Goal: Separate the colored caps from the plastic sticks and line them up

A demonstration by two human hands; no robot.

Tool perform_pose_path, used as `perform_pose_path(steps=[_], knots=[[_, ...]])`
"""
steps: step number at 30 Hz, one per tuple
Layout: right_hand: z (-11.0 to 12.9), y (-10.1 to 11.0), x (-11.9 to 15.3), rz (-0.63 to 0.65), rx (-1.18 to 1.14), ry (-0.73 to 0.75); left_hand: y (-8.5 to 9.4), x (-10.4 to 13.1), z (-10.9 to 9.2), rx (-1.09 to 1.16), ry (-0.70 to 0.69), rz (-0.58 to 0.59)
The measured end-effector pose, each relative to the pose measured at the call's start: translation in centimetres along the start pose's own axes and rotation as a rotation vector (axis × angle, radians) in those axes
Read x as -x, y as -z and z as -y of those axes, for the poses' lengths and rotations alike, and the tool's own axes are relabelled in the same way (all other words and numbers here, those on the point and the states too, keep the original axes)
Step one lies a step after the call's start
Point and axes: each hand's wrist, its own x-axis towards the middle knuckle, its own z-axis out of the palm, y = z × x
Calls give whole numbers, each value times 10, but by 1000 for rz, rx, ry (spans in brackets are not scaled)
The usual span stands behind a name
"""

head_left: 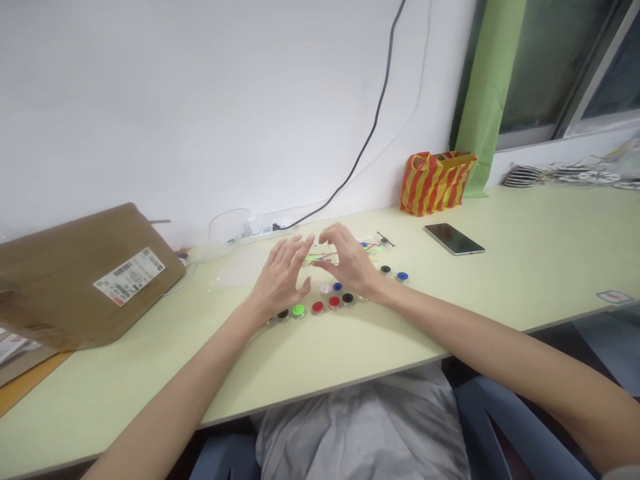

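Note:
My left hand (pixel 283 277) is over the table with its fingers stretched and its thumb apart; it holds nothing that I can see. Facing it, my right hand (pixel 349 261) curves its fingers and thumb into an open C, with no object visible between them. Below both hands are several small round discs with clear rims: a green disc (pixel 299 311), a red disc (pixel 319 307), a black disc (pixel 348 299) and a blue disc (pixel 338 287) among them. Thin coloured pieces (pixel 371 247) lie behind my hands, partly hidden; their kind is unclear.
A brown package (pixel 80 280) with a label stands on the left of the table (pixel 540 260). A power strip (pixel 265 227) with a black cable (pixel 373 127) lies along the wall. On the right are a tablet-like device (pixel 454 239) and a striped bag (pixel 436 184).

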Motion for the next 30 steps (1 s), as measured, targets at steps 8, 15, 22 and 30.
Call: perform_pose_path(steps=[8, 15, 22, 30], knots=[[-37, 16, -12, -70, 208, -2, 1, 1, 12, -26, 86, 5], [-115, 61, -9, 180, 656, -456, -2, 8, 26, -47, 157, 37], [-142, 77, 8, 405, 757, -764, -6, 10, 29, -88, 191, 82], [-88, 56, -20, -6, 391, -218, -10, 10, 25, -51, 244, 70]])
